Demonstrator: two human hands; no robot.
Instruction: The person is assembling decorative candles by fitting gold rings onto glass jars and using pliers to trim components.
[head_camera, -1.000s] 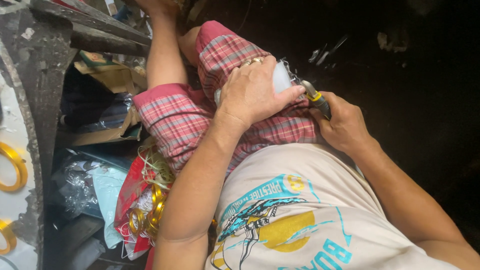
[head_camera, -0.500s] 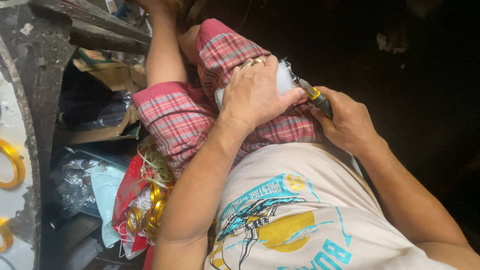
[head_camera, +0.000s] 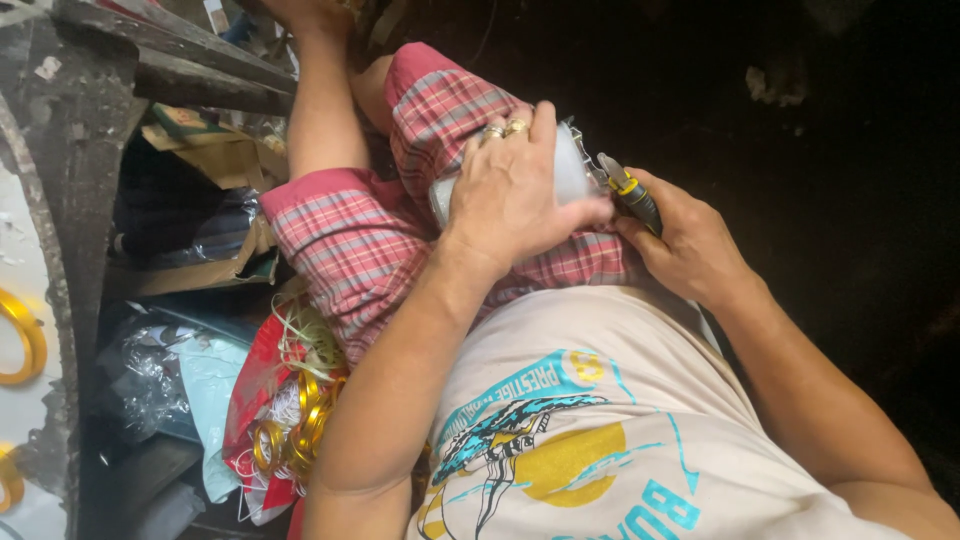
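Item — white part (head_camera: 570, 165): a pale, rounded plastic piece, resting on the thigh over the plaid shorts (head_camera: 360, 240). Mostly covered by the palm; its full shape cannot be told.

Left hand (head_camera: 505, 195): laid flat over the white part, fingers curled down around it, thumb stretched toward the far edge. Grip pressed together on the part, pinning it against the leg. Two rings (head_camera: 505, 129) show on the fingers.

Right hand (head_camera: 690, 240): wrapped around a cutter (head_camera: 628, 190) with a black-and-yellow handle, fingers closed on the handle. The metal tip points at the edge of the white part, touching or just beside it — which of the two cannot be told, since the thumb hides the contact.

Step in hand, as judged: working the edge of the white part with the cutter while the other hand steadies it. The tool looks set at the rim, not yet clearly bitten in.

Next move calls for, as judged: a firm hold-down so the part does not roll on the cloth, the tip kept clear of the nearby thumb, and a small, controlled squeeze.

Surroundings: cream shirt (head_camera: 620, 430) with a printed design in the foreground; red bag (head_camera: 262, 400) of gold rings and ribbon beside the leg; dark bench (head_camera: 90, 110) at the side; dark floor (head_camera: 850, 150) beyond.
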